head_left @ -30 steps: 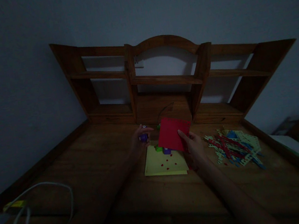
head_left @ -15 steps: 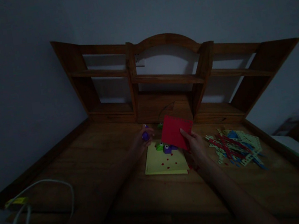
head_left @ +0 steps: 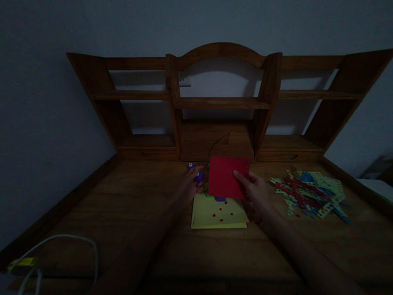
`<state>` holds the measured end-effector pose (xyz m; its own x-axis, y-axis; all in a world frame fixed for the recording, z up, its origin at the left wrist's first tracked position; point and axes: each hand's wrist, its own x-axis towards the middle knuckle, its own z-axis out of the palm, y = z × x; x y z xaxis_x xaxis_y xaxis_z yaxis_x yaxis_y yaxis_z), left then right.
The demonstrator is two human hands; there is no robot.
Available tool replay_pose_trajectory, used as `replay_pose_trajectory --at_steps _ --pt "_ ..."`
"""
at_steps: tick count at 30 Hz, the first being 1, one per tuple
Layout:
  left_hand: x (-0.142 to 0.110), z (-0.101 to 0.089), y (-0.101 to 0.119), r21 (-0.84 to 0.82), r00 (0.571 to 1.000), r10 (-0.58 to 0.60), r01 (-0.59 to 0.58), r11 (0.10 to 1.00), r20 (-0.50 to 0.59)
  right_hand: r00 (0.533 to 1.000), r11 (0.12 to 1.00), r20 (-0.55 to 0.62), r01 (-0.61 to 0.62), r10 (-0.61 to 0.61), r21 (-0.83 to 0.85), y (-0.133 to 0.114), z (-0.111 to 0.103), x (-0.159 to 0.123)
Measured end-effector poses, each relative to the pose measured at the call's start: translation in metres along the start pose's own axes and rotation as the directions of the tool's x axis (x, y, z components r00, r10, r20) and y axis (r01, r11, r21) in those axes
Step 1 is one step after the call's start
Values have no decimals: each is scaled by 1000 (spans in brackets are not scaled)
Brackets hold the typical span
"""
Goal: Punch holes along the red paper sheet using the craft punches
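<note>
Sheet (head_left: 225, 175), red, is held at the centre of the frame, above the desk (head_left: 177, 264). It is squarish and lies flat in the grip, with no crease visible; its colour is even, and its upper edge is notched like paper torn from a spiral pad. The right hand (head_left: 256, 188), right of centre, has it clamped at the right side, thumb on the face and remaining fingers largely hidden behind. The left hand (head_left: 189, 185), left of centre, has its fingers closed about a small purple item (head_left: 199, 176), near the sheet's left edge but apart from it; detail is poor in the dim light. Below the sheet in the frame is a pale yellow pad (head_left: 218, 220), scattered with small red pieces (head_left: 214, 215). A green object (head_left: 208, 195) and a purple block (head_left: 221, 198) are partly hidden by the sheet's lower edge. Right of centre is a tangled pile of perforated strips (head_left: 310, 192), red, blue and pale.
</note>
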<state>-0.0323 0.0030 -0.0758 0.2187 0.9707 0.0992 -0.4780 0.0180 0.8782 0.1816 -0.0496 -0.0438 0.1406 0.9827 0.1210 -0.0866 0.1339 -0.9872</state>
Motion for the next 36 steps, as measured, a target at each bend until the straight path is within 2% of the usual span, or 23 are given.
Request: replay_pose_trajectory --at_steps 3,6,10,15,26,36 --pt "1 3 0 85 996 84 -82 993 -16 993 990 60 103 -97 -98 -3 -2 0" --pt "-2 7 9 179 989 145 -142 974 -5 976 951 84 215 -201 -222 -9 -5 1" --pt "-7 10 20 249 985 172 -164 954 -9 951 886 42 301 -306 -352 -12 -10 3" --pt "-8 10 19 245 982 184 -186 951 30 906 792 52 393 -419 -468 -11 -11 3" --pt "-9 13 19 255 987 159 -154 954 1 861 704 117 477 -496 -526 -16 -8 1" --pt "-15 16 26 300 988 152 -153 941 27 883 758 91 444 -460 -478 -16 -10 -1"
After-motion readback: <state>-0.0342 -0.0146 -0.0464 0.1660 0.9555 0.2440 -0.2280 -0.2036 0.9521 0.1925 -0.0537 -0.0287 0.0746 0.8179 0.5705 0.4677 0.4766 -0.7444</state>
